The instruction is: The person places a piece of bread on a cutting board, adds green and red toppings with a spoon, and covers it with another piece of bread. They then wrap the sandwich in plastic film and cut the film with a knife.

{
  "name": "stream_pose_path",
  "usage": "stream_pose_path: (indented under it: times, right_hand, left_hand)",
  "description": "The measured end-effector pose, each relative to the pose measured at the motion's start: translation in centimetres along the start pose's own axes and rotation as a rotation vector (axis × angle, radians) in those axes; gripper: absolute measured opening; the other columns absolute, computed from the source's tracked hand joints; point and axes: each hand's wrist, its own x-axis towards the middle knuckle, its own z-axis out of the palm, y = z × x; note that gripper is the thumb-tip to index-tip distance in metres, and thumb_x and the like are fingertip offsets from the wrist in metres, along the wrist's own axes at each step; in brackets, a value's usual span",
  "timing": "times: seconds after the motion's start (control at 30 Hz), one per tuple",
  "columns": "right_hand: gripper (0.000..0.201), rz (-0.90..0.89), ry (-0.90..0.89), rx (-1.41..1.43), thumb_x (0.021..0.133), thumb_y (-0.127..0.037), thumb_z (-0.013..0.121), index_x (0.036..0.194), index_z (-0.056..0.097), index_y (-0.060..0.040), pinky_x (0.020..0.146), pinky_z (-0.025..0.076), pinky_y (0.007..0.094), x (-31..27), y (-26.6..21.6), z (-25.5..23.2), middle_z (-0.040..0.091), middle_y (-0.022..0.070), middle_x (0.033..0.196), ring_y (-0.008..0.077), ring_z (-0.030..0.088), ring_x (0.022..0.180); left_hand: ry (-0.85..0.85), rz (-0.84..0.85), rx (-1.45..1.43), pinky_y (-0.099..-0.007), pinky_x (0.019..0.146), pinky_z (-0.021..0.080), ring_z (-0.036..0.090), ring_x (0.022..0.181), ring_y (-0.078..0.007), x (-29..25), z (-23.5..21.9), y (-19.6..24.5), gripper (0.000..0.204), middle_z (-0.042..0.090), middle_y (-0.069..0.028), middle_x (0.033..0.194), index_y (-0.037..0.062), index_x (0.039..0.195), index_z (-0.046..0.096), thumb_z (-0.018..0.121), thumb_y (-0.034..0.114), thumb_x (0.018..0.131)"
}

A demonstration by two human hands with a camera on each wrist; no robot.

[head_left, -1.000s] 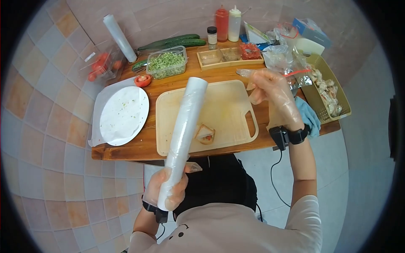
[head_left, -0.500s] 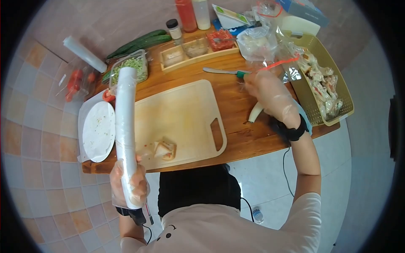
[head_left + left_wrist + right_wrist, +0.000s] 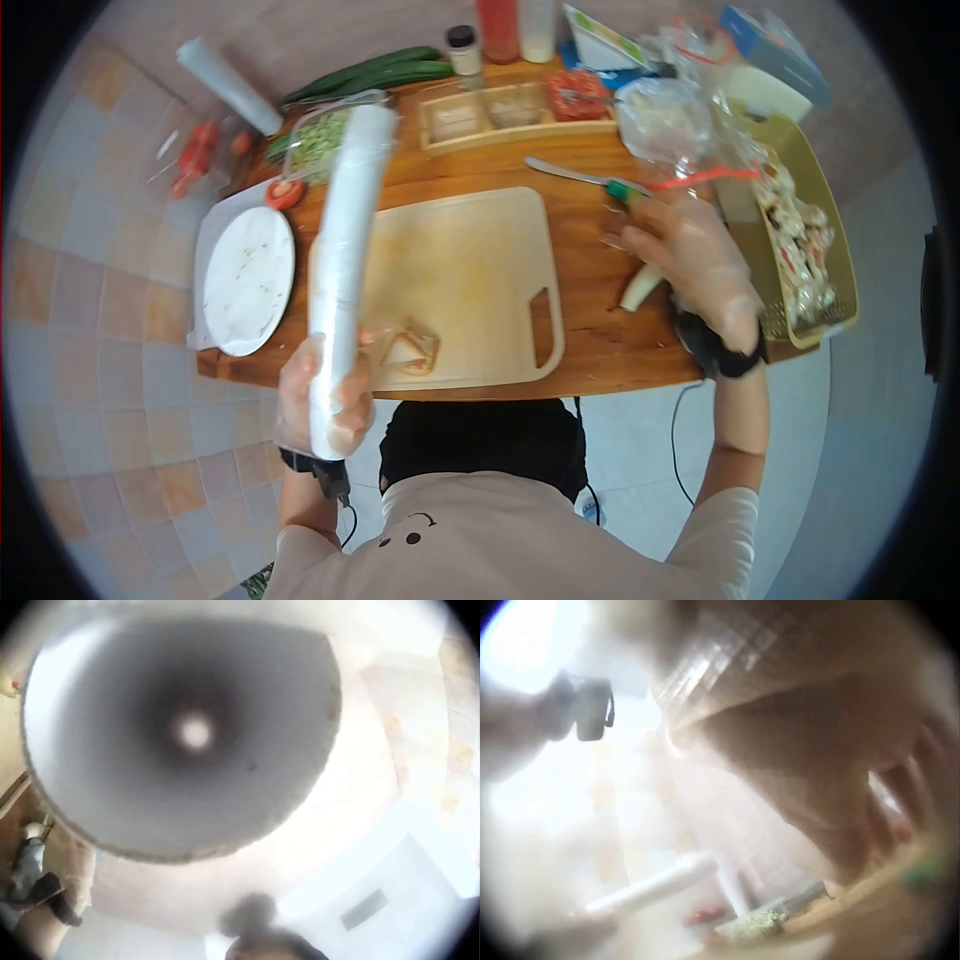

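My left hand [image 3: 325,395], in a clear plastic glove, grips the lower end of a roll of cling film [image 3: 345,250] that slants upward over the board's left edge. The roll's hollow core [image 3: 187,735] fills much of the left wrist view. A small piece of sandwich [image 3: 410,352] lies on the cream cutting board [image 3: 460,270], near the front edge. My right hand [image 3: 695,265], also gloved, is over the right side of the table with its fingers loose. Its fingertips are close to the green handle of a table knife [image 3: 580,173]. A pale tapered object [image 3: 640,287] lies partly under that hand.
An oval white plate [image 3: 250,285] stands at left. Behind are a tub of chopped greens [image 3: 318,143], cucumbers [image 3: 370,75], and a wooden condiment tray [image 3: 480,135]. On the right, an olive basket [image 3: 840,250] holds wrapped food beside plastic bags [image 3: 665,115].
My right hand has lowered and moved right, towards the knife handle, its fingers loosening. The left hand has carried the roll leftward in view, uncovering more of the board. The view has shifted too.
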Motion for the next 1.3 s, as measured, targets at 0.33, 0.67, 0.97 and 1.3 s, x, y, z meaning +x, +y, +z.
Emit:
stream_pose_path:
  times: [0.33,0.67,0.97,1.3]
  right_hand:
    - [0.035,-0.132,0.221,0.753,0.094,-0.018,0.069,0.125,0.065,-0.0009,0.081,0.055,0.0350,0.1,-13.4,3.9,0.069,0.0150,0.108,0.0221,0.069,0.091]
    - [0.018,-0.281,0.367,0.732,0.093,-0.011,0.069,0.107,0.062,-0.0010,0.074,0.052,0.0356,2.6,-17.4,7.6,0.066,0.0122,0.108,0.0238,0.066,0.086]
    - [0.007,-0.206,0.235,1.334,0.101,-0.005,0.060,0.107,0.057,-0.0019,0.063,0.055,0.0300,0.2,-17.8,7.9,0.068,0.0085,0.103,0.0149,0.067,0.071]
    - [0.033,-0.345,0.448,0.841,0.088,-0.006,0.077,0.116,0.059,-0.0040,0.066,0.056,0.0288,1.1,-16.2,6.4,0.065,0.0077,0.103,0.0144,0.067,0.074]
  left_hand:
    - [-0.185,-0.275,0.062,-0.0279,0.045,0.045,0.055,0.052,-0.0172,-2.5,-4.3,1.5,0.076,0.056,-0.0118,0.078,-0.0111,0.138,0.042,0.069,0.043,0.093]
    - [-0.082,-0.146,0.150,-0.0273,0.040,0.047,0.056,0.045,-0.0165,-4.8,-3.4,0.2,0.065,0.059,-0.0114,0.070,-0.0131,0.125,0.052,0.063,0.042,0.093]
    - [-0.122,-0.151,0.179,-0.0258,0.046,0.049,0.059,0.052,-0.0152,-6.0,-1.4,-0.3,0.069,0.063,-0.0109,0.075,-0.0094,0.131,0.051,0.071,0.041,0.089]
    - [0.076,-0.090,0.753,-0.0300,0.065,0.054,0.064,0.070,-0.0128,-4.2,0.3,2.5,0.052,0.067,-0.0085,0.089,-0.0017,0.131,0.055,0.076,0.023,0.090]
